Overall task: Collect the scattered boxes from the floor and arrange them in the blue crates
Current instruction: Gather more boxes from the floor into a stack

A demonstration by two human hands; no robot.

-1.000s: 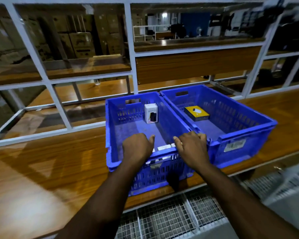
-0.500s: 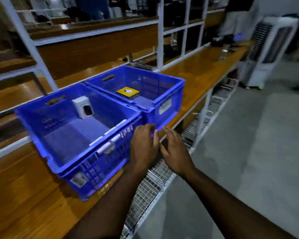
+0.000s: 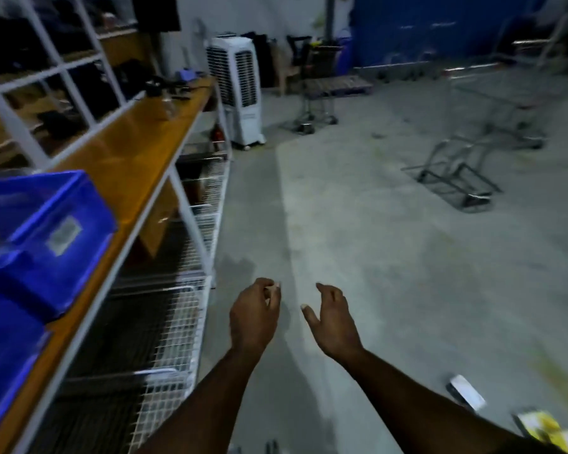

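Two blue crates stand on the wooden shelf at the left edge: the farther blue crate [image 3: 56, 224] with a pale label on its end and a nearer blue crate [image 3: 4, 348] cut off by the frame. My left hand [image 3: 254, 312] and my right hand [image 3: 333, 317] hang over the concrete floor, fingers loosely curled, holding nothing. A white box [image 3: 466, 393] and a yellow box [image 3: 545, 430] lie on the floor at the lower right, beyond my right forearm.
The wooden shelf [image 3: 138, 139] on a white frame runs along the left, with wire-mesh racks [image 3: 164, 322] under it. A white air cooler [image 3: 238, 90] stands at its far end. A metal trolley [image 3: 315, 99] and a tipped wire cart [image 3: 473, 165] sit on the floor.
My view has swung right, away from the crates toward the floor. Both hands left the crate rim and now hang free in front of me.
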